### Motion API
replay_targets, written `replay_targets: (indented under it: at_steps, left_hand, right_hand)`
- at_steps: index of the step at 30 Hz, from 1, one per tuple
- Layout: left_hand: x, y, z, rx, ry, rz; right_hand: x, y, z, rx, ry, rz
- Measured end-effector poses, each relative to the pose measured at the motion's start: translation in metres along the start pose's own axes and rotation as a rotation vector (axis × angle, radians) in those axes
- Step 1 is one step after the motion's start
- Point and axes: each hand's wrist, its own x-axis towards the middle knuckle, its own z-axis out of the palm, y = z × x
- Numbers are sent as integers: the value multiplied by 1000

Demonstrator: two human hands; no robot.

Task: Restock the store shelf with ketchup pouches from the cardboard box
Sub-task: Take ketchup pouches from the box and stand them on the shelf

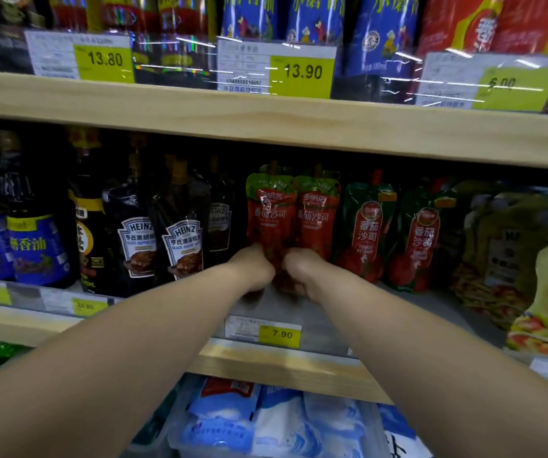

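Two red ketchup pouches with green tops stand upright side by side on the middle shelf (315,328). My left hand (255,271) grips the bottom of the left ketchup pouch (271,214). My right hand (300,272) grips the bottom of the right ketchup pouch (317,213). Both hands are curled at the pouches' lower edges, and their fingers are hidden behind the knuckles. The cardboard box is out of view.
Dark Heinz black pepper sauce pouches (180,242) stand left of the ketchup. Green-and-red tomato ketchup pouches (368,233) stand right, then yellow-green packs (510,259). A 7.90 price tag (279,333) sits on the shelf edge. The upper shelf board (266,123) hangs close above.
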Motion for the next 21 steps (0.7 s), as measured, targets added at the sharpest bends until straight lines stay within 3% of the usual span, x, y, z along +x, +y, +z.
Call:
replay_targets:
  at_steps: [6, 10, 15, 21]
  left_hand:
    - [13, -4, 3, -51, 1, -39]
    - [5, -12, 0, -143, 83, -3]
    - [-28, -12, -20, -426, 312, 60]
    - [-108, -32, -51, -876, 436, 14]
  right_hand:
    - [4, -3, -3, -72, 2, -10]
    - [-3, -4, -6, -225, 108, -205]
    - [-36, -8, -7, -234, 313, -479]
    - [-115, -5, 30, -139, 262, -635]
